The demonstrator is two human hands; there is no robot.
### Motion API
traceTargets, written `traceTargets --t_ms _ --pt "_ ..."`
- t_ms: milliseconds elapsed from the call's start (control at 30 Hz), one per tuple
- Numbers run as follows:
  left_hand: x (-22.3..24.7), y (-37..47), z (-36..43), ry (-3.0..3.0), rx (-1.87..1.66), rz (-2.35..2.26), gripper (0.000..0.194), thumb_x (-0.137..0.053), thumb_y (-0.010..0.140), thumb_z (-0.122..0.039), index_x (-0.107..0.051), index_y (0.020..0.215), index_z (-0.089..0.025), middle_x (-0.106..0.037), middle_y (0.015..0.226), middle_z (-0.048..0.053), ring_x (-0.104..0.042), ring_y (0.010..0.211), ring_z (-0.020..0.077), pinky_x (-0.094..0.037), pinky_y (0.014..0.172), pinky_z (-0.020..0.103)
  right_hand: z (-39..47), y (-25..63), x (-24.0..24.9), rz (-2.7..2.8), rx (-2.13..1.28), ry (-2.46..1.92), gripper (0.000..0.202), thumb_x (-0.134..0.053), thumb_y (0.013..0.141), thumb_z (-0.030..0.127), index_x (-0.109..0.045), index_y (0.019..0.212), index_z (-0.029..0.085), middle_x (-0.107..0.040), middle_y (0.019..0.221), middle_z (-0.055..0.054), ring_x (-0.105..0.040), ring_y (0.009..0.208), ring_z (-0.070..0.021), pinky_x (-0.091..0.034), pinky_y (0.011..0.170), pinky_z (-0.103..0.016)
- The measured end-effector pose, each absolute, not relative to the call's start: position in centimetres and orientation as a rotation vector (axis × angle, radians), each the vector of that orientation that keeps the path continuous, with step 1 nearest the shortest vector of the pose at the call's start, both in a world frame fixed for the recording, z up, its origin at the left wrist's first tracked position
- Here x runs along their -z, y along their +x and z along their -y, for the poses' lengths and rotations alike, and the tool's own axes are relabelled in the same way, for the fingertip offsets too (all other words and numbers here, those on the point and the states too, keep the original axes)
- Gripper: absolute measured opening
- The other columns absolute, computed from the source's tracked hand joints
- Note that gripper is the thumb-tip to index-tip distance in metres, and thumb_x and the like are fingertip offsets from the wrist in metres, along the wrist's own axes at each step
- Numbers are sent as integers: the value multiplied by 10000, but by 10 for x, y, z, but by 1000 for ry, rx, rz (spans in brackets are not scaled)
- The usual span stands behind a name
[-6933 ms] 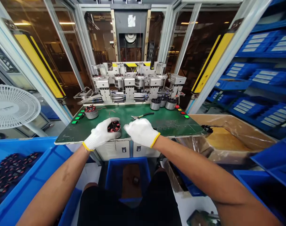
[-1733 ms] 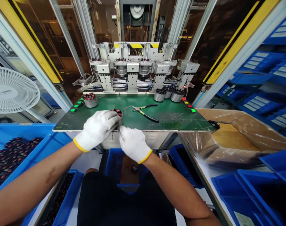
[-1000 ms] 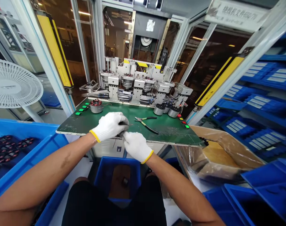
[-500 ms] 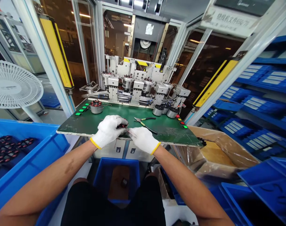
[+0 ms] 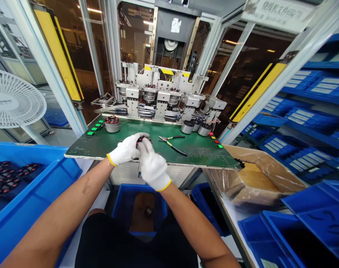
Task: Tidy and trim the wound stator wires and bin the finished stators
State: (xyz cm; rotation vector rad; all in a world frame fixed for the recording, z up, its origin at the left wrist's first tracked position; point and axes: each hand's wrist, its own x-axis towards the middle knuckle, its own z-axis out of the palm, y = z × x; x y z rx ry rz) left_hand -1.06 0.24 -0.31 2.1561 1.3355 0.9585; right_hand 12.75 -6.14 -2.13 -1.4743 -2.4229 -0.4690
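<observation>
My left hand [image 5: 127, 149], in a white knitted glove with a yellow cuff, is closed around a motor stator [image 5: 141, 141] with dark and reddish windings. Over the near side of that stator lies my gloved right hand [image 5: 154, 165], its fingers pressed together on it and hiding much of it. Whether a wire end is between those fingers cannot be seen. Both hands are above the front edge of the green work table [image 5: 130, 130]. Right of them on the table lie diagonal cutters [image 5: 173, 144] with handles spread. A stator in a metal ring [image 5: 112, 124] stands at the back left.
Behind the table stands a winding machine [image 5: 160, 98] with several metal posts. Several metal-ringed parts [image 5: 187, 127] sit at right. A blue bin of stators [image 5: 52, 169] is at left, a blue bin [image 5: 119, 204] below, a lined carton [image 5: 264, 178] at right.
My right hand has moved left and turned over the stator, from pulling at thin wires beside it. My left hand still holds the stator, slightly farther from me. The view has shifted a little.
</observation>
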Motion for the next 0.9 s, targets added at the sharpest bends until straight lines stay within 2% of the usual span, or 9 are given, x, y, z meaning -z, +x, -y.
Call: traceTargets --t_ms 133,233,367,433,500,600,700,833,900 --pt "8 -12 -4 2142 -964 -1365 696 -694 572 -351 -538 1228 -176 -653 1161 71 -628 1034 254 -507 926 369 39 133 17 2169 442 -1709 426 -222 1016 302 -390 1398 215 -401 1432 -150 -629 725 -169 -496 635 -276" --pt "9 -11 -5 2132 -951 -1426 686 -699 570 -376 -553 1217 -199 -661 1145 58 -635 1023 261 -505 930 376 46 132 13 2115 446 -1825 387 -234 1002 227 -491 1287 171 -593 1140 -160 -637 733 -215 -494 616 -300" --pt "8 -10 -6 2132 -951 -1433 676 -701 570 -399 -566 1206 -215 -671 1127 49 -642 1007 262 -507 923 372 44 137 3 2168 201 -1780 264 -358 956 205 -604 960 109 -610 826 -135 -633 789 -258 -503 697 -359" --pt "8 -11 -6 2123 -949 -1417 662 -692 575 -389 -566 1200 -212 -673 1123 48 -647 993 252 -515 907 359 36 142 -1 2194 -217 -1616 275 -379 956 219 -608 843 118 -609 757 -99 -626 749 -211 -505 681 -304" --pt "8 -11 -6 2135 -942 -1400 659 -685 567 -362 -564 1197 -213 -670 1126 47 -647 989 250 -517 900 356 28 148 -2 2197 -575 -1459 357 -314 977 212 -612 803 121 -592 658 -50 -589 603 -147 -483 571 -221" --pt "10 -13 -6 2164 -937 -1405 667 -690 556 -366 -565 1196 -227 -659 1143 46 -639 999 262 -507 913 380 25 158 -1 2207 -553 -1413 506 -188 996 227 -626 770 112 -560 536 4 -488 416 -102 -408 431 -167" --pt "12 -15 -5 2142 -952 -1392 670 -699 568 -415 -560 1202 -244 -656 1135 42 -640 987 260 -519 880 380 31 172 -8 2205 -186 -1446 469 -280 978 310 -656 792 101 -655 682 -28 -572 528 -110 -437 503 -168" --pt "15 -15 -8 2128 -948 -1384 677 -701 555 -366 -558 1204 -240 -664 1107 47 -648 955 258 -523 867 377 34 179 -30 2652 379 -1323 228 -503 922 303 -625 1061 169 -634 1059 -121 -617 913 -240 -470 772 -308" --pt "16 -15 -9 2136 -944 -1390 696 -705 537 -342 -555 1208 -234 -662 1112 51 -648 955 263 -517 880 383 28 173 -35 2711 297 -1304 226 -502 924 347 -617 1011 173 -620 1047 -133 -597 966 -276 -461 808 -353"
